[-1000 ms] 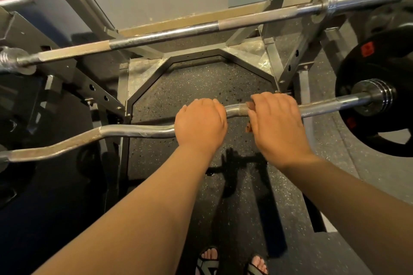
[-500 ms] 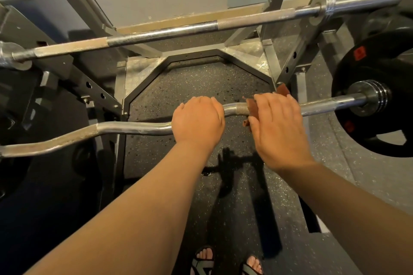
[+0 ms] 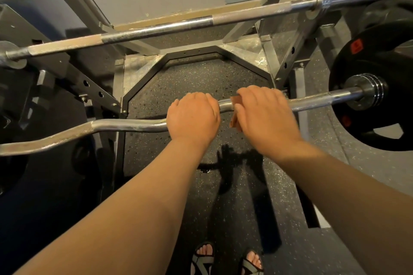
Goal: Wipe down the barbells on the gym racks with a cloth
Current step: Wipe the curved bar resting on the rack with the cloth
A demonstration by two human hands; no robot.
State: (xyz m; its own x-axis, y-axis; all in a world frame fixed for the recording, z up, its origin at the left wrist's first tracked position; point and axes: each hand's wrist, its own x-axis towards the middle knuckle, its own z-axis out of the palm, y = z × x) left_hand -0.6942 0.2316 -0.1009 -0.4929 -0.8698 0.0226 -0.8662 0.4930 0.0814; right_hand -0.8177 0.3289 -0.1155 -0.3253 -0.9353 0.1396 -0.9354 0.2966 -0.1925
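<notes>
At the centre of the view, a shade toward 3 o'clock, the brown cloth [image 3: 235, 121] is found bunched against the cranked curl bar [image 3: 125, 123]. It is clamped there by the right grip [image 3: 266, 118], whose fingers are curled over shaft and cloth together. The left grip [image 3: 193, 118] is closed round the bare bar just at 9 o'clock of it.

The cloth is judged soft, light and limp, and best kept wrapped round the shaft. The bar is judged stiff, heavy steel, slick on its chrome bends, rougher on the knurled lengths and liable to roll. It is best steadied beside the wiped stretch.

A black plate [image 3: 380, 69] is carried at 3 o'clock. A straight barbell [image 3: 156, 29] lies across the rack [image 3: 292, 49] at 12 o'clock.

Against half a second earlier, the right grip is noted nearer the left, and the cloth scrap above its fingers is no longer seen.
</notes>
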